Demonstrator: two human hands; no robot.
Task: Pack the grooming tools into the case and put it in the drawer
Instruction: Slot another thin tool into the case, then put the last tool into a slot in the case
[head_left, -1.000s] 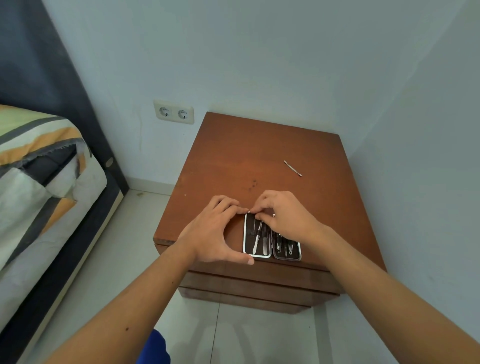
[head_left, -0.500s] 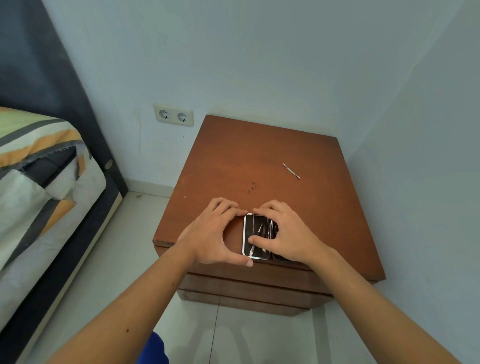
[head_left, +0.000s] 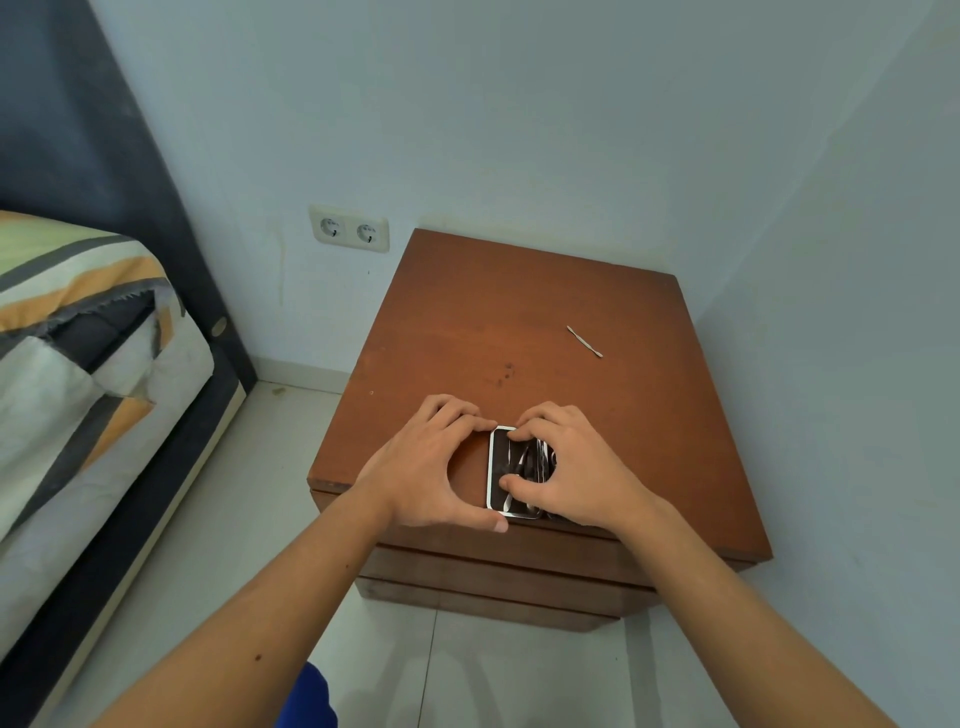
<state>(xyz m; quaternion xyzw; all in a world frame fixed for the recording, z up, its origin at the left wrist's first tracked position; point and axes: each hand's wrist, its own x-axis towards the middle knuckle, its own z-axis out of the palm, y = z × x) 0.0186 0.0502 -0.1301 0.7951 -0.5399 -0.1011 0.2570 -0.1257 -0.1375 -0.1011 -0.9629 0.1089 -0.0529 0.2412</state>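
— Case (head_left: 503, 470): located at the front edge of the nightstand (head_left: 467, 332), roughly midway along it. Dark lining, pale rim. Left half lying flat and visible; right half mostly under the right hand (head_left: 571, 467), angle not determinable. Blurred metal tools inside the visible half; count not determinable.

— Left hand (head_left: 431, 467)?

— Resting on the nightstand just left of the case. Fingers curved and held together, tips touching the far left corner of the case. Thumb stretched along the front edge, tip at the near left corner. Bracing the case between fingertips and thumb, not wrapped around it.

— Right hand fingers (head_left: 540, 423)?

— Bent and close together, tips on the far rim of the case. Thumb pressed down on the lining of the left half, over the tools. Palm covering the right half. Gripping the case, with the right half seemingly partly folded under the palm; cannot confirm.

— Anything else on top?

— One thin metal tool (head_left: 584, 341), lying loose toward the far right of the top, well apart from the case and both hands. A few small dark marks on the wood near the centre.

— Drawers (head_left: 498, 566)?

— Stacked fronts visible below the top, all shut.

— Surroundings?

— Double wall socket (head_left: 349, 229) left of the nightstand, above floor level. Bed (head_left: 78, 332) with striped bedding at far left. Pale tiled floor (head_left: 218, 545) between the two.
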